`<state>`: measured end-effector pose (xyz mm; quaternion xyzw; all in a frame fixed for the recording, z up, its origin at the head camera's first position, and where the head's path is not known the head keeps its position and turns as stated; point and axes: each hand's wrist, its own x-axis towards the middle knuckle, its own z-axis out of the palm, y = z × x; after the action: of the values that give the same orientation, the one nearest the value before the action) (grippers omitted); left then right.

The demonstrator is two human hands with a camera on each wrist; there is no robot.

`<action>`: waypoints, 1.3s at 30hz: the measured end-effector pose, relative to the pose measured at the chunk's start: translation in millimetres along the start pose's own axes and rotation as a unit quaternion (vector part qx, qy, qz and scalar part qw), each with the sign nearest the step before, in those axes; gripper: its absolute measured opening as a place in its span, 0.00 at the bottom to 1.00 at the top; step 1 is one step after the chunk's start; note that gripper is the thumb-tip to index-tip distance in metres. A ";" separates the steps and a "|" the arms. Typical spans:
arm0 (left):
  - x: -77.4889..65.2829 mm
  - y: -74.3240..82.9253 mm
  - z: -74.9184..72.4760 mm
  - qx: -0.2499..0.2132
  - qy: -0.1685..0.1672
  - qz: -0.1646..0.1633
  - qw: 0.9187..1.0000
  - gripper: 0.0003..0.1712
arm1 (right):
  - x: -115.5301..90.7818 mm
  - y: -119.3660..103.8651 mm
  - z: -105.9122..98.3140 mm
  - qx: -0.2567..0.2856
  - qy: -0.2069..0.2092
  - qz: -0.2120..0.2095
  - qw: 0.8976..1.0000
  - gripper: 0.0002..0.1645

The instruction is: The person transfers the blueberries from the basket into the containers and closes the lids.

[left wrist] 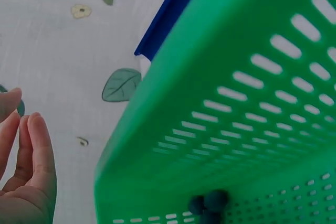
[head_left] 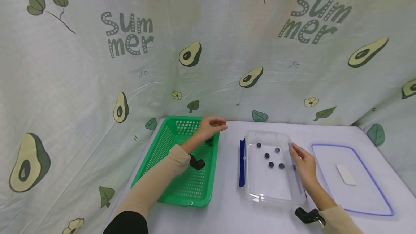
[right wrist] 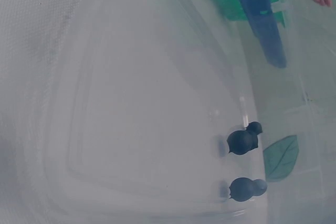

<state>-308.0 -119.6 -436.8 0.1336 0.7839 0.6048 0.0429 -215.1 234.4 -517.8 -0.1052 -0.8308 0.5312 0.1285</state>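
Observation:
My left hand [head_left: 209, 127] is over the far right corner of a green plastic basket [head_left: 213, 176], fingers close together and nothing visible between them. Below it, a few dark blueberries [left wrist: 210, 205] lie in the basket's corner, partly hidden by the hand in the head view. On the right, my right hand [head_left: 304, 163] holds the right side of a clear plastic box [head_left: 273, 196] by its wall. Several blueberries [head_left: 271, 164] are scattered over the box's floor; the right wrist view shows some blueberries [right wrist: 242, 142] through the clear wall.
A blue clip flap [head_left: 242, 163] sticks out along the box's left side, facing the basket. Right of the box lies a clear lid [head_left: 370, 194] with a blue rim and a white label [head_left: 346, 175]. A printed curtain [head_left: 221, 93] hangs behind the white table [head_left: 227, 208].

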 end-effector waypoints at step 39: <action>-14.8 -80.6 -65.5 0.090 0.132 -0.015 0.987 0.16 | -1.7 -0.2 1.8 -0.006 0.016 -0.020 1.000 0.28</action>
<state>-321.5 -203.5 -498.2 0.0441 0.8359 0.5433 -0.0644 -214.1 232.3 -518.5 -0.0977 -0.8340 0.5215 0.1513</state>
